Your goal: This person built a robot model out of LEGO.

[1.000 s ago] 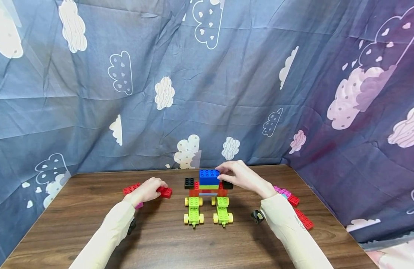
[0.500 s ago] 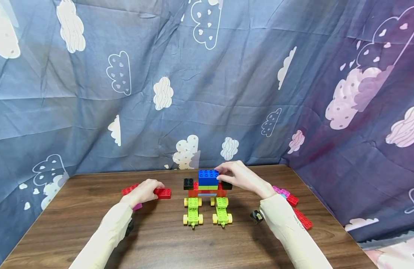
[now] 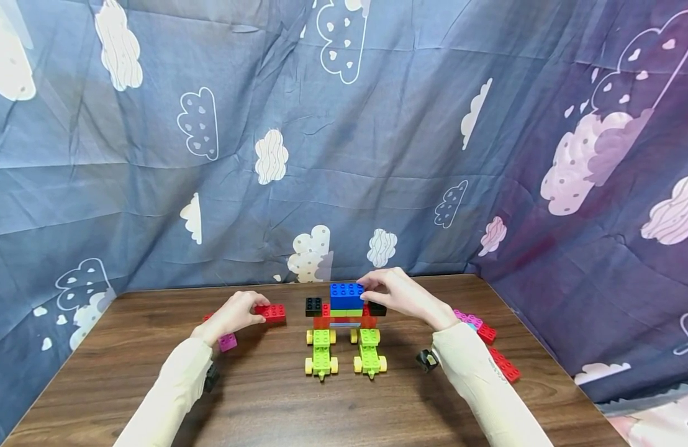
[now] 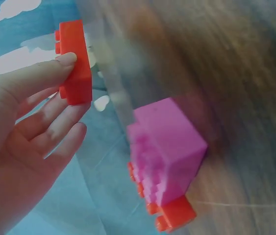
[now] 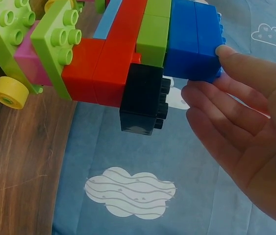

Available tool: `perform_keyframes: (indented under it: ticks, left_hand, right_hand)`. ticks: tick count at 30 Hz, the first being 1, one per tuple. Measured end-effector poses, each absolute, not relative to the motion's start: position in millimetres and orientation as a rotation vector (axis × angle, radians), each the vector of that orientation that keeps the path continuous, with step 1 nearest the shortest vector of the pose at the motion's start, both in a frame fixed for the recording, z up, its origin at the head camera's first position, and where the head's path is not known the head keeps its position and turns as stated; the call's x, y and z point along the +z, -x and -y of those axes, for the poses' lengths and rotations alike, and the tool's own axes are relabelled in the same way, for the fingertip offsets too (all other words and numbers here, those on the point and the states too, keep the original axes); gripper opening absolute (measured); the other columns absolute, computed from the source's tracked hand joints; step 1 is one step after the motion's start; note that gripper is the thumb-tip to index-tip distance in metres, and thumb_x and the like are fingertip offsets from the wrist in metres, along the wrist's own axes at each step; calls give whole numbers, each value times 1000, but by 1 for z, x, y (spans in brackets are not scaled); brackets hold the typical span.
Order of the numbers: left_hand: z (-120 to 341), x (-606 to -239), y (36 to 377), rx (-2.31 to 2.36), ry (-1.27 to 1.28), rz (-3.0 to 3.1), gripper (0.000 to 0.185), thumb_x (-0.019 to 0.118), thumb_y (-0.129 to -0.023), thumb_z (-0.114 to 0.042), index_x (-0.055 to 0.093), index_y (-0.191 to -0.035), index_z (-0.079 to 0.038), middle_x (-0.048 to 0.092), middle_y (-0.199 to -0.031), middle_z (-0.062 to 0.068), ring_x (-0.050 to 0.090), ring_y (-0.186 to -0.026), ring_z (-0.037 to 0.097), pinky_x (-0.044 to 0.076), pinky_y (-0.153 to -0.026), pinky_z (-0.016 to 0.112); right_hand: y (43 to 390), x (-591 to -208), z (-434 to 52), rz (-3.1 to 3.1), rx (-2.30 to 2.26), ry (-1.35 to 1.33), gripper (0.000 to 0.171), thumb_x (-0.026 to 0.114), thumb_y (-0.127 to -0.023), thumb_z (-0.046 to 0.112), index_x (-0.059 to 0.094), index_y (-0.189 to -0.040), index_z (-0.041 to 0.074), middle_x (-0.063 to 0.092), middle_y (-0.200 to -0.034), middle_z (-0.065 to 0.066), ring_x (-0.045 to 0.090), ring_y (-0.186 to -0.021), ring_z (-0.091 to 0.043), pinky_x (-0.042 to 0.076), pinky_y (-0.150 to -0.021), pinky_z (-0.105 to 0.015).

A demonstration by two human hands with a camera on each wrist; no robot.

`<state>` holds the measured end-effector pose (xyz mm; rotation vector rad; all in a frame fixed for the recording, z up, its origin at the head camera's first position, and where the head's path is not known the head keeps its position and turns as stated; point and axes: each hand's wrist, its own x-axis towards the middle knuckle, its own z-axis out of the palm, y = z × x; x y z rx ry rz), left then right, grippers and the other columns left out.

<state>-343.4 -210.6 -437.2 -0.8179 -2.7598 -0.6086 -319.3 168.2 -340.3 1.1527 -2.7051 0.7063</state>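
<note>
My left hand (image 3: 239,310) pinches a red building brick (image 4: 78,61) between thumb and fingers; in the left wrist view it is held apart from the pink brick (image 4: 169,142). At the middle of the table stands a model of stacked bricks on two lime wheeled bases (image 3: 321,357). Its top is blue bricks (image 3: 346,297) over lime ones (image 5: 152,39), with red bricks (image 5: 96,71) beneath and a black brick (image 5: 140,98) at each side. My right hand (image 3: 400,292) pinches the right edge of the blue top, thumb and fingers touching it.
Beside my left forearm lies the pink brick (image 3: 227,342), with another red brick partly hidden behind that hand. Pink bricks (image 3: 468,319) and red bricks (image 3: 504,364) lie to the right of the right forearm. A cloud-patterned cloth (image 3: 344,155) hangs behind the wooden table (image 3: 299,410).
My left hand has risen slightly off the table with the red brick, shifting a little left and uncovering the pink brick. The right hand stays on the blue bricks.
</note>
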Motion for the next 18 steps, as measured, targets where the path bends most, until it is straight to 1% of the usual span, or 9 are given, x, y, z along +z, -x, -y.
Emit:
perform_keyframes:
  ticks: [3,9,18]
  left_hand:
    - [214,-431,342,-685,796,2742,27,80,-79,-8,72,-103,2,75,-97,15,70,-85,24,57,-78,41]
    - [217,-414,336,-809,761,2701,27,79,-81,-7,71,-105,3,74,-101,17,70,-90,30,57,-82,47]
    - [219,-388,327,-874,733,2646,30,78,-82,-8,71,-109,2,74,-104,17,70,-93,30,56,-85,49]
  right_hand:
    - [319,-340,-168,2705,705,-1152,28,70,-92,20,70,-117,7,76,-106,-6,71,-94,-16,58,-88,-35]
    - [319,-341,-169,2714,709,-1144,29,69,-93,22,70,-118,8,76,-107,-5,71,-95,-15,58,-88,-34]
    - [320,-341,-168,2707,728,-1146,28,70,-92,21,71,-117,7,76,-106,-4,71,-94,-14,59,-87,-34]
